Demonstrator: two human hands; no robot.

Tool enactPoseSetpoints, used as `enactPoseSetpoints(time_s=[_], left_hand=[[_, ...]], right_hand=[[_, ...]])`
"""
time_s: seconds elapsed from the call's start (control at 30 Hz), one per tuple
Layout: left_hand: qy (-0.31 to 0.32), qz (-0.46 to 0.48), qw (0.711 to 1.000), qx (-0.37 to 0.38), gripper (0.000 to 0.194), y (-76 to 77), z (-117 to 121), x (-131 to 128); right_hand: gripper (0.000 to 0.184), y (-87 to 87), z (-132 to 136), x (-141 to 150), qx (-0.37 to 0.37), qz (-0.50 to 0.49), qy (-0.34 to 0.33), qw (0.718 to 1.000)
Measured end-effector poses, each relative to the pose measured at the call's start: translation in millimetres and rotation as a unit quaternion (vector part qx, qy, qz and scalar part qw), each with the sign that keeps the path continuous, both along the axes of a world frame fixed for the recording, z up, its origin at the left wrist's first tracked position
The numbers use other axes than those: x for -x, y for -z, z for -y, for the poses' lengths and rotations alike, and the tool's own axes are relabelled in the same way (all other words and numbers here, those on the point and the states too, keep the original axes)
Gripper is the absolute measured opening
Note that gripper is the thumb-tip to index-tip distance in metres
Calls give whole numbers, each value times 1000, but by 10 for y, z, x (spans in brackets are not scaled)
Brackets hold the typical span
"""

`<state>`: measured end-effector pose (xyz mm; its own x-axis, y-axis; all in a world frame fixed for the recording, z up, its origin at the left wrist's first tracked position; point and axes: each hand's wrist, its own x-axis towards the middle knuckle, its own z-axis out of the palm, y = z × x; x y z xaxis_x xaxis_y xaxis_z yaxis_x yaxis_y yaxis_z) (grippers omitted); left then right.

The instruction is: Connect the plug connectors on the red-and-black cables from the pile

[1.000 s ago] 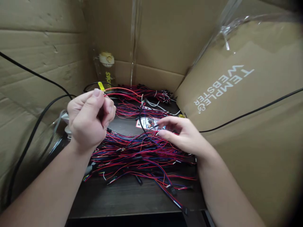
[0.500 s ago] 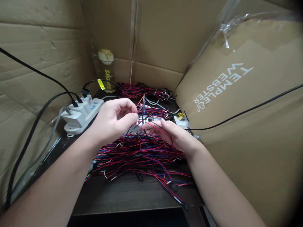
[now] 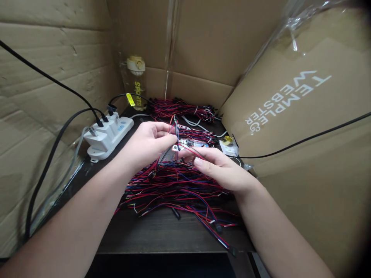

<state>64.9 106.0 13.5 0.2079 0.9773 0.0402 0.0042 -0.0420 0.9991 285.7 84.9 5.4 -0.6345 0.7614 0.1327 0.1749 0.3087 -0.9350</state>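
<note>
My left hand point(image 3: 149, 141) and my right hand point(image 3: 220, 170) meet above a loose heap of red, blue and black wires point(image 3: 176, 187) on a dark wooden table point(image 3: 162, 235). The left fingers pinch a thin wire harness point(image 3: 175, 129) that stands up between the hands. The right fingers are curled round the same strands just below and to the right. A small printed circuit board point(image 3: 193, 143) lies flat on the table right behind the fingertips.
A white power strip point(image 3: 108, 135) with black plugs sits at the left. Bundled wires point(image 3: 179, 108) lie at the back by a clear bottle with yellow lettering point(image 3: 136, 83). Cardboard walls point(image 3: 290, 116) close in all round; a black cable point(image 3: 304, 137) crosses the right one.
My left hand came down from the upper left to the middle and met the right hand over the heap. The right hand closed on the wire. The power strip came into sight.
</note>
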Motion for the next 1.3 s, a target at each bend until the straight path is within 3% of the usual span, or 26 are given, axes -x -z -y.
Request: enactPoseSetpoints(time_s=[0.1, 0.2, 0.33, 0.47, 0.57, 0.67, 0.87, 1.07, 1.17, 1.3], left_hand=[[10, 79, 995, 60, 22, -36, 8, 16], [6, 102, 993, 58, 19, -53, -7, 52], [-91, 84, 992, 13, 13, -50, -94, 148], [-194, 110, 975, -26, 12, -48, -167, 232], [-157, 125, 979, -31, 15, -52, -155, 229], [-82, 112, 990, -35, 18, -52, -104, 182], [-10, 70, 995, -65, 17, -77, 12, 105], [49, 17, 996, -71, 14, -155, 172, 5], [46, 7, 996, -83, 11, -156, 191, -18], [14, 2, 996, -90, 15, -102, 111, 17]], right_hand=[[36, -11, 36, -1, -54, 17, -3, 998], [33, -39, 83, 13, -135, 46, 14, 990], [35, -70, 122, -67, -199, 36, 35, 979], [33, -83, 125, -219, -255, 27, 5, 966], [32, -65, 134, -275, -225, -42, -10, 973], [22, -51, 165, -253, -183, -70, 31, 980], [22, -80, 211, -15, -174, -3, 71, 982], [33, 51, 128, 220, -182, 37, 156, 970], [27, 18, 74, 101, -212, 41, 178, 960], [33, -168, 49, -289, -213, 106, 172, 956]])
